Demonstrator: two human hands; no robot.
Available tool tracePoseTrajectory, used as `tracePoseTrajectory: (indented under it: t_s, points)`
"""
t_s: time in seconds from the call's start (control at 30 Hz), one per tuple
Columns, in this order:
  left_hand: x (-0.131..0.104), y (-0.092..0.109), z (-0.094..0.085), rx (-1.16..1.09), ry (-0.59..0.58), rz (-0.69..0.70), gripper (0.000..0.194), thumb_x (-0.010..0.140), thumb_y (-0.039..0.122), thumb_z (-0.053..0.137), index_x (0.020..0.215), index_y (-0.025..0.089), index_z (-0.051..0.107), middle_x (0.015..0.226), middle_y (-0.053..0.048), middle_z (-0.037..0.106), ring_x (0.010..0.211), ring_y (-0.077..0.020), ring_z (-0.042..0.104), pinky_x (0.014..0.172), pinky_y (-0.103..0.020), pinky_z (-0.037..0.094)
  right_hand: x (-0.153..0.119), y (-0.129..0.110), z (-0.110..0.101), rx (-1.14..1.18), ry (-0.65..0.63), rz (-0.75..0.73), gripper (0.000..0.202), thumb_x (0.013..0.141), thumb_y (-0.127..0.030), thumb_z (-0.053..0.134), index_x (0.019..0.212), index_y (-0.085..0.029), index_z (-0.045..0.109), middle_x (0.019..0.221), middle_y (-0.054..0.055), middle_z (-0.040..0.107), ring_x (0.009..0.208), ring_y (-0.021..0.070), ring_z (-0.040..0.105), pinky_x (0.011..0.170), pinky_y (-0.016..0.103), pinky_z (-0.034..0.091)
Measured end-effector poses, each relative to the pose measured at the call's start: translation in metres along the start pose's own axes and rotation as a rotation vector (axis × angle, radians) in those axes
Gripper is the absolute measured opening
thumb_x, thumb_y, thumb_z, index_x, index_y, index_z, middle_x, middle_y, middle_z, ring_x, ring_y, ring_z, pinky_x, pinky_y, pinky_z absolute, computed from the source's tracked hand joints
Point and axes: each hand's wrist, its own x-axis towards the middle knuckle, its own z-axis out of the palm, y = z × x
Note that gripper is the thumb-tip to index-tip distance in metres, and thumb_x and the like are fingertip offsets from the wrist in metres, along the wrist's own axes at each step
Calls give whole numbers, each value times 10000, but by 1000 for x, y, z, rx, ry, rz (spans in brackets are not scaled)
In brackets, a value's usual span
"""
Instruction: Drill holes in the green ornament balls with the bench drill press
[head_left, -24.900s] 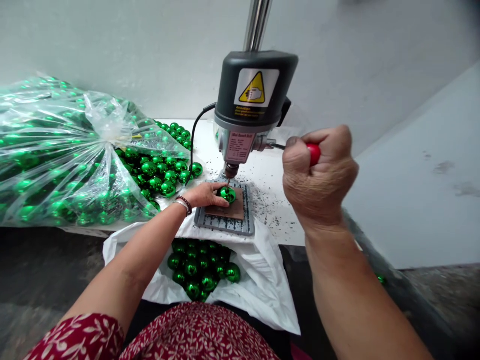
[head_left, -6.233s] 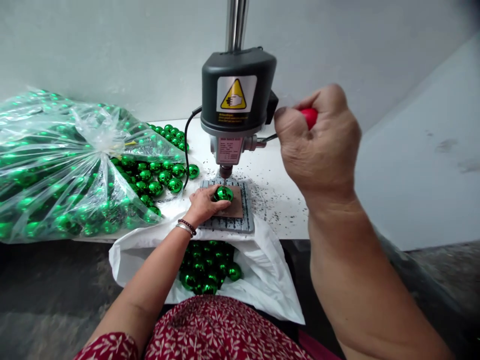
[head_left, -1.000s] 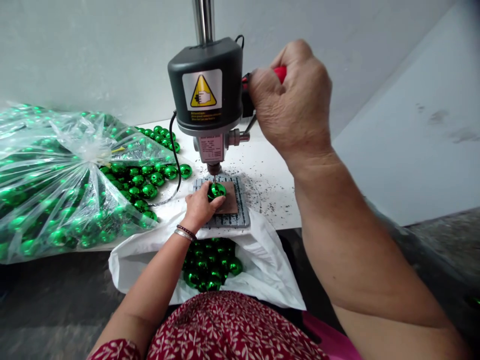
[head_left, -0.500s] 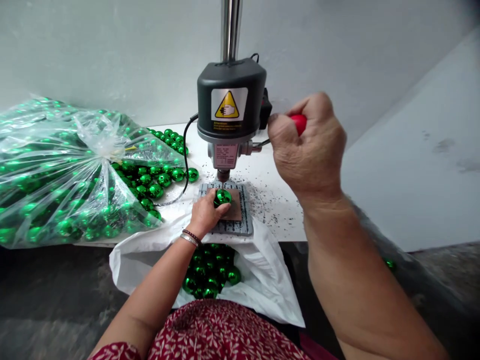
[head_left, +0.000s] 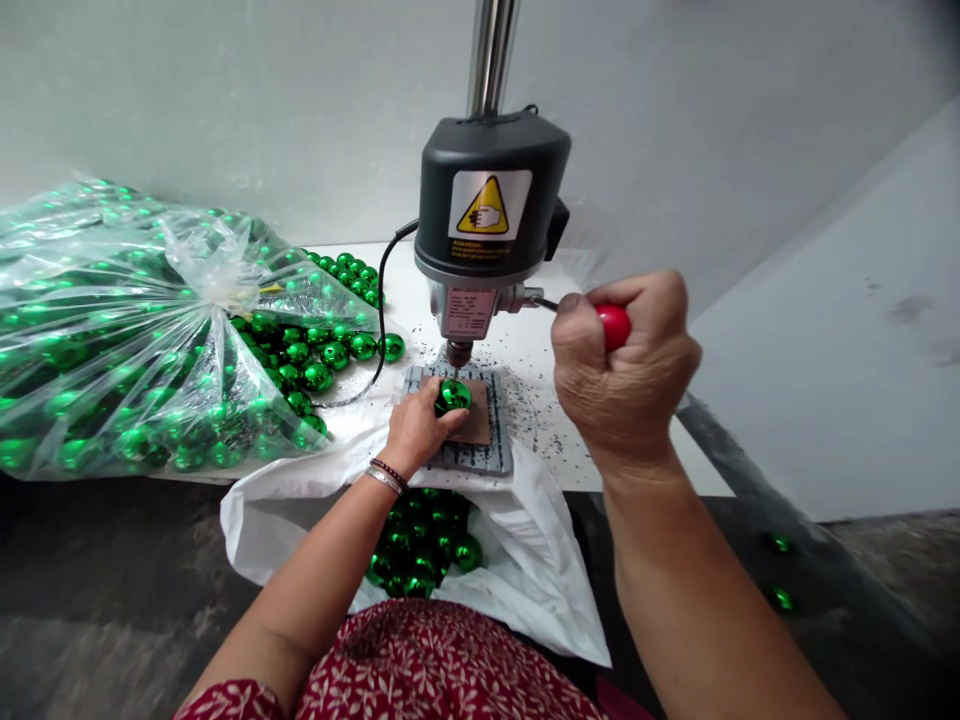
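My left hand [head_left: 420,425] grips a shiny green ball [head_left: 453,396] between thumb and fingers, on a brown board [head_left: 475,425] that lies on the grey base plate [head_left: 501,450]. Right above the ball is the chuck [head_left: 459,353] of a drill press [head_left: 491,205], its thin bit reaching down to the ball's top; whether it has entered the ball I cannot tell. My right hand [head_left: 626,365] is closed around the red knob [head_left: 615,326] of the feed lever at the machine's right side.
A tied clear bag [head_left: 217,285] of green balls bulges at the left, with loose balls [head_left: 316,376] beside it. Dark shavings cover the white table [head_left: 551,400] around the base. Below its front edge, a white sack [head_left: 540,560] holds more balls. Two balls [head_left: 781,544] lie at lower right.
My right hand has pulled the lever's red knob downward. The left hand still holds the green ball under the chuck. The view has shifted slightly, and the drill press appears farther right.
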Motion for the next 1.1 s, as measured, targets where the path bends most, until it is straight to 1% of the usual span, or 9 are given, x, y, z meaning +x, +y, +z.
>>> tracePoseTrajectory:
  t_s: [0.13,0.33,0.43,0.53,0.77,0.9,0.97,1.0,1.1]
  points:
    - [-1,-1,1,-26,4,12,488,832,420,660,1269,217,589,1014,-114,722,966,-321,657,784,-361,470,-7,2,1,1,19,-15,191,861,-386,499,760,-229,461,652,-31,518,560,90,463,553,252,385]
    - [-1,-1,1,33,-2,13,530,845,428,648,1315,201,560,1073,-127,718,1007,-321,655,803,-364,477,-20,8,7,10,116,-81,184,871,-370,516,766,-227,470,614,-35,522,519,83,453,510,238,360]
    - [-2,0,0,45,-7,11,508,853,426,642,1309,218,561,1057,-101,725,998,-298,660,798,-349,481,-26,10,9,8,153,-115,174,874,-346,530,765,-217,484,613,-38,531,515,69,455,506,220,359]
    - [-3,-1,0,53,9,12,466,854,428,644,1273,234,579,1038,-80,731,984,-284,666,787,-338,482,-29,12,11,10,171,-149,161,873,-317,546,775,-198,498,624,-33,534,530,58,461,525,206,374]
    - [-2,-4,4,43,31,37,474,848,419,656,1269,214,581,1027,-107,735,962,-313,674,759,-363,476,-40,20,16,-6,197,-195,143,879,-287,553,800,-177,508,677,-14,565,568,63,502,542,206,396]
    - [-1,-6,4,3,41,39,469,832,408,674,1248,209,589,1017,-111,731,956,-321,670,756,-370,471,-48,22,17,15,185,-224,136,886,-285,534,807,-182,497,683,-18,562,599,68,531,560,203,415]
    - [0,-6,5,-31,41,33,448,816,405,687,1212,211,605,983,-102,729,935,-314,668,751,-365,470,-42,20,16,12,187,-207,164,891,-313,528,797,-183,493,659,-27,537,573,62,501,540,201,390]
    - [1,-6,5,-55,40,28,436,804,403,696,1188,212,614,960,-94,727,919,-305,667,748,-360,471,-34,17,15,8,192,-196,182,892,-331,527,793,-181,495,645,-32,522,556,57,478,526,199,371]
    - [3,-6,7,-163,44,7,408,759,369,722,1125,213,630,924,-60,717,877,-264,661,753,-341,478,0,7,13,15,161,-137,247,895,-385,523,787,-164,507,623,-43,484,530,39,411,504,191,315]
